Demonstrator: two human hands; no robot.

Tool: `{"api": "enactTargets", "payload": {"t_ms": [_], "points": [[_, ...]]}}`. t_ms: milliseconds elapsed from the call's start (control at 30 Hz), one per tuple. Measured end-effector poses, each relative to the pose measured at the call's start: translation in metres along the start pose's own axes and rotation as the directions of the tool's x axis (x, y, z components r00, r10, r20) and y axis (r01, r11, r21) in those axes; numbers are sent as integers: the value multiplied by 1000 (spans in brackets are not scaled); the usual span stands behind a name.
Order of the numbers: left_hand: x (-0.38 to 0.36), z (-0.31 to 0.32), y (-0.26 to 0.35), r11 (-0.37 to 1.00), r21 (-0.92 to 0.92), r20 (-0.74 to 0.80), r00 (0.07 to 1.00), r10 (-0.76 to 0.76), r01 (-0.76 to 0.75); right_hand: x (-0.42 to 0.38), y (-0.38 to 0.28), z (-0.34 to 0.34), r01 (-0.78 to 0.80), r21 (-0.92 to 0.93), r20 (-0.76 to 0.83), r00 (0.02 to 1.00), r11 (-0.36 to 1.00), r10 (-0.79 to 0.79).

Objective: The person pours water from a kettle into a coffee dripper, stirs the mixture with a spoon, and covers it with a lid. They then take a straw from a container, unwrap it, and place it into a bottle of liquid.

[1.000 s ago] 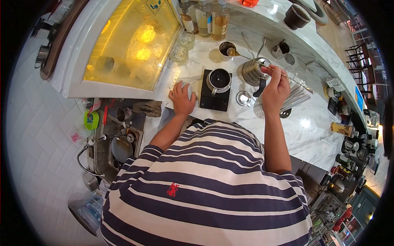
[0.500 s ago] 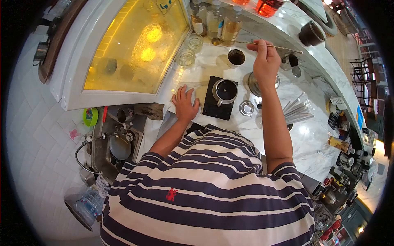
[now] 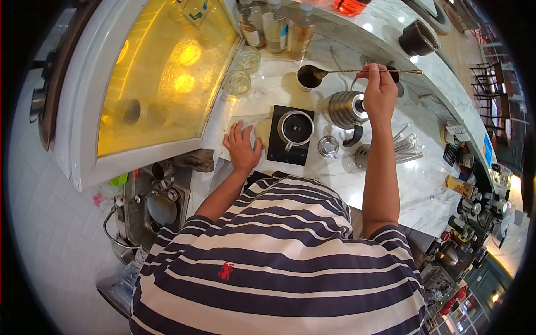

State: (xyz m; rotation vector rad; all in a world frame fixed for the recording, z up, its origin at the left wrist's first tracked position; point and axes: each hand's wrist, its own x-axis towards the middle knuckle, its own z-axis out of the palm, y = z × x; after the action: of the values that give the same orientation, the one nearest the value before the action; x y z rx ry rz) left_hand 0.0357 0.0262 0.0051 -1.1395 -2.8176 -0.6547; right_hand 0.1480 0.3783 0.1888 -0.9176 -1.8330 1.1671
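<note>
White stone with soft grey lines makes the shiny bench point(image 3: 332, 56). The right hand point(image 3: 380, 92) has its grip pinched on a long spoon point(image 3: 343, 71), with a thin, twisty handle. The spoon's round end is at the rim of a small cup point(image 3: 305, 86), which is dark inside. I can't tell if they touch. The other end pokes out past the fingers, in front of a dark round thing point(image 3: 395, 76) that is hard to make out. The left hand point(image 3: 243, 148) lies on the bench with its grip let go and its fingers spread, near a flat black scale point(image 3: 282, 149). A round metal cup point(image 3: 296, 127) with a handle sits on the scale. It looks black inside, but I can't tell what fills it. A silver kettle point(image 3: 341, 109) with ridges around its sides and a black handle is partly behind the right hand. A small, shiny round metal thing point(image 3: 328, 146) is near the scale. The right arm hides part of a metal holder point(image 3: 362, 156) with little holes and some of the thin, clear straws point(image 3: 408, 147). Two clear glasses point(image 3: 237, 82) stand by the yellow glass door point(image 3: 162, 95). A red thing point(image 3: 350, 5) is cut off at the top.
</note>
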Motion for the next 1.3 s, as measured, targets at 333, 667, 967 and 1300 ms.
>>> {"api": "enactTargets", "payload": {"t_ms": [333,667,967,1300], "points": [[0,1,-1,1000,10,26,1000,11,-12,7,-42,-126,49,-341,-5,999,939,-54],[-1,5,-2,996,78,50,998,45,-49,46,28,-191,-18,-496,17,999,868,30],[-2,8,-3,993,100,38,997,64,-67,67,85,-183,17,-470,120,992,882,45],[-3,10,-2,993,92,12,998,66,-67,61,90,-185,-15,-439,161,982,898,95]]}}
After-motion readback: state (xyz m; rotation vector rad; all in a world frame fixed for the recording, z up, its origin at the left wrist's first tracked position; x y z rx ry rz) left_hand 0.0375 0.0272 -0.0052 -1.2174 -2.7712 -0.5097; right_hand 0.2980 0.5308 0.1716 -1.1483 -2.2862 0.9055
